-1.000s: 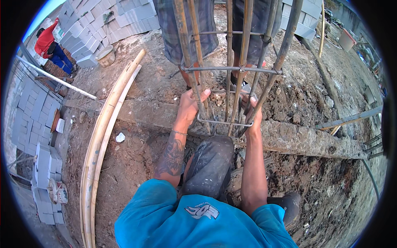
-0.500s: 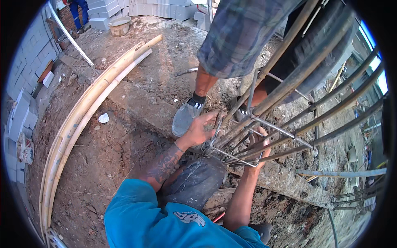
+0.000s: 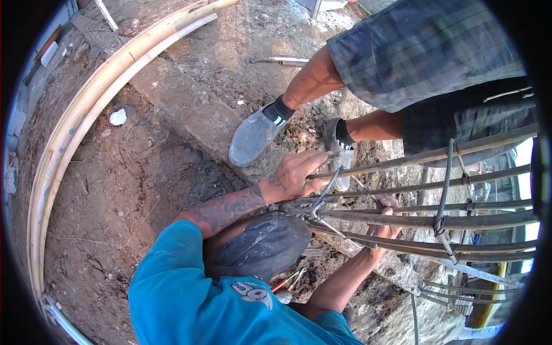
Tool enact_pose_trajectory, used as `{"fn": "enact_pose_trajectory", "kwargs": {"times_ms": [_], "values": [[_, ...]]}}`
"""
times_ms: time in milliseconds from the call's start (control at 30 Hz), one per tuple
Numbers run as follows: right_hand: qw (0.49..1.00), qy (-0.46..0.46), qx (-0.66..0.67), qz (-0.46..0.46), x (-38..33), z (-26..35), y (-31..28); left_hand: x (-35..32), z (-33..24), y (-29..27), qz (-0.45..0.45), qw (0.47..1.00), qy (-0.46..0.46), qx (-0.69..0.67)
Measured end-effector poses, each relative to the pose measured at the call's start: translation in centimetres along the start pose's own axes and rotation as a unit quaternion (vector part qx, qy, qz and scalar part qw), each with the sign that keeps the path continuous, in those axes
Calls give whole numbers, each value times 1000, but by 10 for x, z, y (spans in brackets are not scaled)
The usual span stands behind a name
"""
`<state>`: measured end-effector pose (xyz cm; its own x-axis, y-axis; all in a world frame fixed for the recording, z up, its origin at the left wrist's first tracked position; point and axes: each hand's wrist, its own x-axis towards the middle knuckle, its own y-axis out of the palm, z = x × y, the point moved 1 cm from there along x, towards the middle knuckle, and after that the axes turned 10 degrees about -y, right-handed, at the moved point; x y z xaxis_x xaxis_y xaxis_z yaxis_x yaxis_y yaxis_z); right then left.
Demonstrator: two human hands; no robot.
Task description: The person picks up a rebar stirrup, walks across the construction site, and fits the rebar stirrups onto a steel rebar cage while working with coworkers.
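A cage of long steel reinforcing bars (image 3: 489, 220) comes in from the right, its near end beside my bent knee. Square wire stirrups cross it: one (image 3: 326, 192) close to the bar ends, another (image 3: 445, 187) further along. My left hand (image 3: 293, 175) is closed at the near end, thumb and fingers about the tip of the top bar, beside the end stirrup. Lower and to the right, my right hand (image 3: 388, 224) reaches in from below, its fingers curled at the lower bars, which partly hide it.
Another person in plaid shorts (image 3: 425, 52) stands just beyond the cage, a grey shoe (image 3: 253, 135) near my left hand. Curved bamboo poles (image 3: 86, 118) lie at left. A red-handled tool (image 3: 284, 282) lies by my knee. A metal bar (image 3: 287, 60) rests on the dirt beyond.
The cage has swung from a steep slant to nearly level across the right side of the view. My right hand appears further right along it. The whole view has shifted.
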<state>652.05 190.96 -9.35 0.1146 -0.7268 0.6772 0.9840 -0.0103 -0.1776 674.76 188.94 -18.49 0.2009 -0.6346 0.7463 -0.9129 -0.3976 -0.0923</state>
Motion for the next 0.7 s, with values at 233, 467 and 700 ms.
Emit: {"fn": "enact_pose_trajectory", "kwargs": {"times_ms": [233,467,700], "values": [[998,14,-42,-49,1,6,8,1,-2,13,-46,999,17,-25],[958,-18,265,111,12,-39,-19,-4,7,15,-80,997,6,-8],[821,237,369,366,65,-77,53,0,-2,22,-119,991,52,18]]}}
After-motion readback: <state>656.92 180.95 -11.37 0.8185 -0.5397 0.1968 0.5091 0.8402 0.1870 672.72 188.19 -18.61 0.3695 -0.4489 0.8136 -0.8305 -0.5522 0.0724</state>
